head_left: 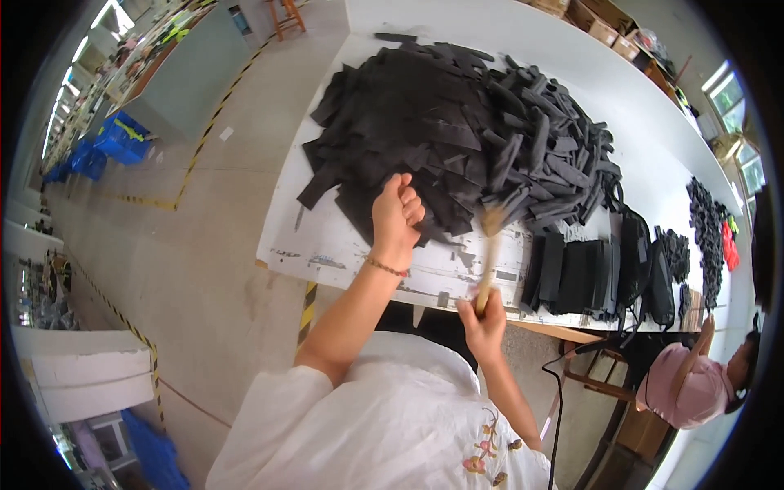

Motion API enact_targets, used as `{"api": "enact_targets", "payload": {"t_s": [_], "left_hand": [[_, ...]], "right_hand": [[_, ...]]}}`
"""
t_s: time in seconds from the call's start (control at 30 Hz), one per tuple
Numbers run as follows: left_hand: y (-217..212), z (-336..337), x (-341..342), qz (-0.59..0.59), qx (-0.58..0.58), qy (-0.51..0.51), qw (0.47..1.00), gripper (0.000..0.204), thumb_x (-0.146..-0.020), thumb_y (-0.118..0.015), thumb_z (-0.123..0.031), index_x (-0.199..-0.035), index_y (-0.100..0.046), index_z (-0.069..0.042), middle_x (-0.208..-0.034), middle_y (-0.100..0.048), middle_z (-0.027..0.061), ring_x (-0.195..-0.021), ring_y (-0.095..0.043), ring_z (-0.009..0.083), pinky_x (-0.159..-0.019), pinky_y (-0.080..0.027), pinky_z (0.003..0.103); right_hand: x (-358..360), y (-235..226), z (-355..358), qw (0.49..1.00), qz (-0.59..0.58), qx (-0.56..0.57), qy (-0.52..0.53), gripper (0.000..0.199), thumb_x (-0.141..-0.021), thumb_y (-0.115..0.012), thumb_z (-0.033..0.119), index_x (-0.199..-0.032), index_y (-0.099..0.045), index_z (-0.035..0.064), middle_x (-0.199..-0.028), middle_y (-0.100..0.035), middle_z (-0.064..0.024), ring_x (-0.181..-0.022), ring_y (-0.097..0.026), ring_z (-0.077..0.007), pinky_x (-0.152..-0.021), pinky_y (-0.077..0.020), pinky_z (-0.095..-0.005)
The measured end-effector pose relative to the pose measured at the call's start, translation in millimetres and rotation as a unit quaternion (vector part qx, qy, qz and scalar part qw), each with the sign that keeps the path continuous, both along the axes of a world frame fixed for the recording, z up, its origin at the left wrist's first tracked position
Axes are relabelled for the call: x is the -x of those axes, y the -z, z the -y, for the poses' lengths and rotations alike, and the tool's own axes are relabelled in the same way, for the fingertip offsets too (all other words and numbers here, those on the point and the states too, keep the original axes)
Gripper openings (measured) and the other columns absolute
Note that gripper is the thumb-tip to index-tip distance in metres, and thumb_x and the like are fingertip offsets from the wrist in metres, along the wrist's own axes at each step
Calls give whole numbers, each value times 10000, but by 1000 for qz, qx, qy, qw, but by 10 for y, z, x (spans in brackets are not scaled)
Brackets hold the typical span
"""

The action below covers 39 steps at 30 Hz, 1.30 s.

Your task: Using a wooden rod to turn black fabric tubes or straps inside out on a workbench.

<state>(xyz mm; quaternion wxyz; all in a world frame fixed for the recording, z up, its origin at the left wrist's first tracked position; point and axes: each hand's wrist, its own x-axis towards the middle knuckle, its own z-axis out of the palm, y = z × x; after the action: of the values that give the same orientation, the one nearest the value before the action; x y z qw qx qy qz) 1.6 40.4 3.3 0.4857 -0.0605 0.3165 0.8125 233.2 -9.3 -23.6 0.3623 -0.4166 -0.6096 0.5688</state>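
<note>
A heap of flat black fabric pieces [400, 106] covers the far left of the white table [327, 257]. My left hand [398, 214] is closed in a fist over the near edge of this heap; whatever its fingers may hold is hidden. A wooden-handled brush [487, 273] stands upright in my right hand [486, 322], which grips its lower end at the table's front edge. The brush's tan head is smeared by motion and lies over the table, just in front of a pile of folded black strips [563, 155].
Flat black pieces [572, 273] stand in a row to the right, beside a black bag [633, 253]. A person in a pink top [686, 384] sits farther right. A black cable [558, 408] hangs by the front edge. Blue bags [122, 137] lie across the aisle.
</note>
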Motion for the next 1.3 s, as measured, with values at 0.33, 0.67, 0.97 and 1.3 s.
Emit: {"api": "enact_targets", "payload": {"t_s": [0.33, 0.67, 0.97, 1.3], "left_hand": [[34, 48, -140, -260, 83, 49, 961, 345, -949, -547, -296, -1129, -567, -3, -866, -623, 57, -771, -585, 123, -688, -465, 243], [145, 531, -836, -295, -32, 395, 870, 338, -1014, -391, -291, -793, -468, -47, -551, -389, -21, -438, -406, 83, -445, -435, 258], [444, 939, -130, -502, 81, 245, 825, 224, -961, -436, -168, -815, -548, -41, -680, -517, 14, -583, -522, 90, -548, -424, 251], [810, 839, 1720, -768, 471, -10, 434, 172, -751, -712, -175, -874, -663, -65, -872, -628, 113, -811, -623, 306, -700, -495, 426]], "right_hand": [[523, -346, -718, 976, -202, 80, 15, 141, -905, -670, 168, -887, -602, 47, -598, -426, 98, -504, -300, 4, -439, -221, -192], [498, -486, -981, 981, -73, -119, 134, 100, -945, -589, 111, -871, -588, 43, -689, -437, 86, -581, -347, -7, -508, -278, -177], [495, -1274, -2569, 938, -185, -155, 248, 175, -961, -568, 222, -976, -581, 48, -625, -417, 62, -471, -347, -19, -405, -261, -195], [543, 140, -1399, 994, 21, -77, 74, 251, -923, -553, 129, -1123, -572, -21, -757, -602, -7, -594, -426, -35, -537, -338, -204]]}}
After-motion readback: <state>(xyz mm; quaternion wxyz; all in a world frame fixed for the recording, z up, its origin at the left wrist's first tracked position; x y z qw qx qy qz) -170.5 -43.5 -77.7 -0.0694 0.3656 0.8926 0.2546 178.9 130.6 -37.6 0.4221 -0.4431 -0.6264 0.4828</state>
